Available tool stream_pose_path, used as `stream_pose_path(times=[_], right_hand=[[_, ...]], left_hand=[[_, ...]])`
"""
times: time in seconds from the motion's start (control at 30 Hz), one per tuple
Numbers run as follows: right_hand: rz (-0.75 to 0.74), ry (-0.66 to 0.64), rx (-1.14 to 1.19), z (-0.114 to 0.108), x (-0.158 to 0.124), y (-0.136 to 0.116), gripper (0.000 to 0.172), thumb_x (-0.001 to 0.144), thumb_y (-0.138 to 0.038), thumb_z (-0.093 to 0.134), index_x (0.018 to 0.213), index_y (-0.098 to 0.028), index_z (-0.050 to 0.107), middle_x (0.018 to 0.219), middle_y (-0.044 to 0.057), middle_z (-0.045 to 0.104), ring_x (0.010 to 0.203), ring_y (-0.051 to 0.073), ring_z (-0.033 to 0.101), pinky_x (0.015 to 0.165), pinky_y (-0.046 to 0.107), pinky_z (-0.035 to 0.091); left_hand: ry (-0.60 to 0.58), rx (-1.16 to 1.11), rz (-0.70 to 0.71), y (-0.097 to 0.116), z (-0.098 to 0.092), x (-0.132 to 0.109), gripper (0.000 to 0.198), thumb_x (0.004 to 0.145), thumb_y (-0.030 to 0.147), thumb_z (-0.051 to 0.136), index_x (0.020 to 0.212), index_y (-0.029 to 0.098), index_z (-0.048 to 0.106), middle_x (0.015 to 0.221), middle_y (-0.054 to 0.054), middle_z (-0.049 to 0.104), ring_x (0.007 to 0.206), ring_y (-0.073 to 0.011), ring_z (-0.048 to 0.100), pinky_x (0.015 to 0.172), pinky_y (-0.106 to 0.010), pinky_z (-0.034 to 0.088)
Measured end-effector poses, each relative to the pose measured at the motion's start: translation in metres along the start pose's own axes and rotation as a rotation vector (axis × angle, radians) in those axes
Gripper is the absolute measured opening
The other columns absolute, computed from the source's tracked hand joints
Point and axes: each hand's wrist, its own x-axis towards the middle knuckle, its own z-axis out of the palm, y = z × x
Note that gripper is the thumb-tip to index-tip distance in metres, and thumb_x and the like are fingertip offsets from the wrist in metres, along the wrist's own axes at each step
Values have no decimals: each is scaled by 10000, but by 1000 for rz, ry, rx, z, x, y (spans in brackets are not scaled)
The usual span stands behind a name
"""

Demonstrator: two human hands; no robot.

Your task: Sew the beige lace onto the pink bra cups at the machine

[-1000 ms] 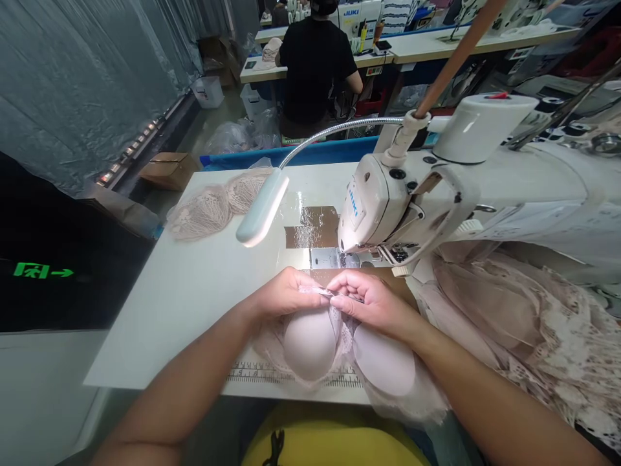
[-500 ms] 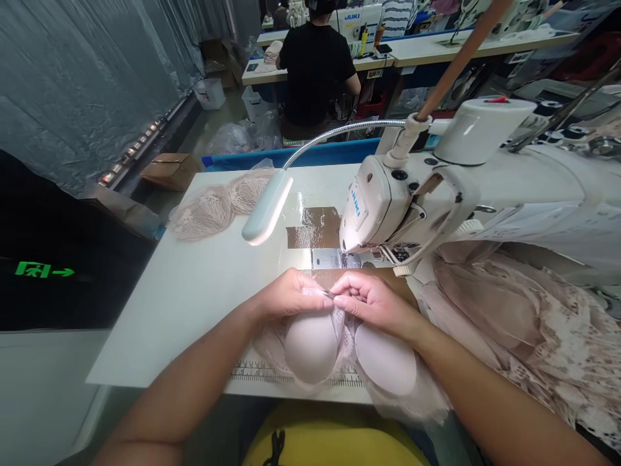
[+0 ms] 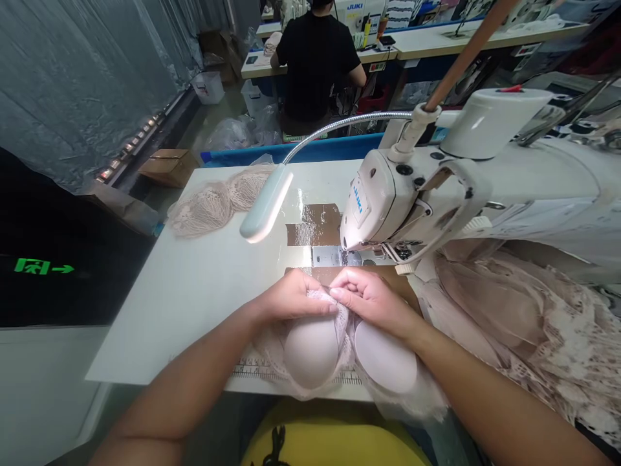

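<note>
A pale pink lace bra (image 3: 310,359) with two smooth padded cups lies at the front edge of the table, partly hanging over it. My left hand (image 3: 297,296) is closed on the lace edge at the top of the left cup, thumb on top. Close beside it, my right hand (image 3: 369,299) pinches the same lace between thumb and fingers. The fingertips of both hands nearly meet just in front of the sewing machine (image 3: 383,200). What lies between the fingertips is mostly hidden.
Another lace bra (image 3: 208,207) rests at the table's far left. A lamp (image 3: 266,206) on a bendy arm hangs over the table. Lace garments (image 3: 524,310) are heaped at the right. A printed ruler (image 3: 252,370) runs along the front edge. A person in black (image 3: 315,65) sits ahead.
My left thumb has shifted slightly right and down over the lace, and more lace shows above it. A small shiny bit seen between the fingertips is now hidden. The view has tilted slightly.
</note>
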Motion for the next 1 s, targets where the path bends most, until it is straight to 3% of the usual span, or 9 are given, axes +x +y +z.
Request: stream_pose_path(times=[0.13,0.27,0.33,0.43,0.53,0.67,0.77,0.83,1.0], right_hand=[[71,-84,120,0,0,4,308,729,-375,679,954,-185,589,831,25,619,758,167,598,670,294,487],[87,-113,54,-2,0,3,194,766,-334,633,877,-176,626,825,26,631,772,172,591,716,308,476],[86,-66,42,-3,0,2,160,766,-325,620,813,-171,624,787,19,620,741,164,576,695,299,467],[99,-42,52,-3,-1,3,166,756,-331,617,792,-170,622,747,10,606,702,155,560,658,285,459],[106,-35,71,-3,-1,5,182,748,-341,617,808,-169,625,750,11,612,703,155,565,651,277,455],[106,2,75,-3,-1,5,188,750,-345,616,807,-165,629,760,17,614,699,151,559,639,271,447],[91,20,68,-3,-1,5,182,754,-344,621,798,-168,628,759,18,610,695,151,555,628,271,447],[90,6,65,-3,-2,5,172,757,-343,626,789,-173,624,750,14,607,690,150,553,617,270,447],[73,-66,101,-1,-2,9,182,774,-355,635,816,-179,617,760,8,603,706,150,560,634,276,454]], left_hand=[[-72,-85,61,0,-4,1,269,739,379,707,750,112,675,688,-4,558,655,-107,486,593,-217,376],[-212,-144,38,0,-18,-2,305,720,299,731,976,138,690,881,-43,660,783,-149,585,719,-251,451],[-207,-130,43,-1,-27,-5,363,718,268,729,1058,154,669,983,-61,662,856,-161,598,782,-268,458],[-116,-85,25,-5,-38,-9,408,728,266,716,1115,166,639,936,-46,641,789,-130,580,735,-254,452],[-22,-26,12,-6,-38,-12,439,730,295,715,1139,164,621,851,-22,607,721,-115,547,674,-240,434],[34,70,41,-1,-22,-12,430,718,332,721,1111,182,629,953,-40,626,808,-155,569,694,-243,438],[72,80,21,2,-12,-10,246,772,350,656,899,140,649,771,-9,597,659,-119,524,573,-213,388],[101,54,32,2,-11,-9,231,791,357,631,786,126,623,692,8,552,613,-100,487,537,-201,353],[4,-99,4,3,-18,-8,283,764,380,677,882,123,664,823,-46,636,719,-138,564,624,-231,432]])
